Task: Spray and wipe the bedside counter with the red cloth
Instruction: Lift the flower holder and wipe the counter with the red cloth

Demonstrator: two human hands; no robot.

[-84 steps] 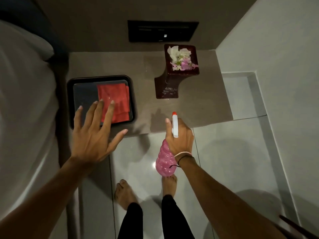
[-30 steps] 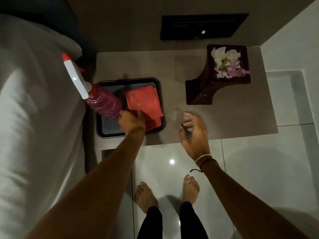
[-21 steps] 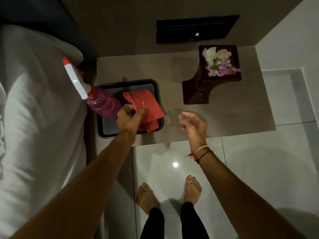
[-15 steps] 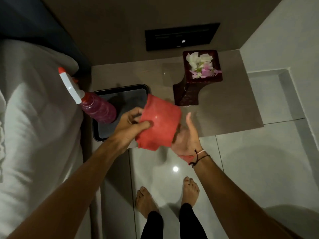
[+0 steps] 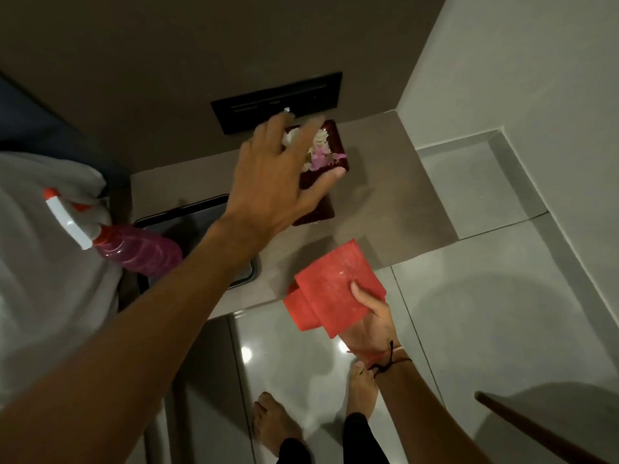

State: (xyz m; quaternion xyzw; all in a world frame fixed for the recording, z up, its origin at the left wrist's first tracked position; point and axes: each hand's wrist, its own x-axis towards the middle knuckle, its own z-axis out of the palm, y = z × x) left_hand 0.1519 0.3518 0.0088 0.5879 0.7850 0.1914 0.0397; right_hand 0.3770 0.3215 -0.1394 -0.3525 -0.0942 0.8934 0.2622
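The folded red cloth point(image 5: 335, 289) is held in my right hand point(image 5: 375, 316), thumb on top, over the front edge of the beige bedside counter point(image 5: 378, 209). My left hand point(image 5: 274, 175) hovers with fingers spread over the dark red flower stand point(image 5: 325, 182) at the back of the counter, holding nothing. The pink spray bottle point(image 5: 140, 252) with its white and red nozzle lies tilted against the bed, its base on the black tray point(image 5: 201, 209).
The white bedding point(image 5: 40, 262) fills the left side. A black wall panel point(image 5: 278, 98) sits above the counter. A glossy tiled floor point(image 5: 469, 313) with my bare feet point(image 5: 278, 420) lies below, and a dark wooden edge point(image 5: 536, 430) crosses the lower right.
The red cloth passed from my left hand to my right hand. My left hand let go and moved up and back over the flower stand.
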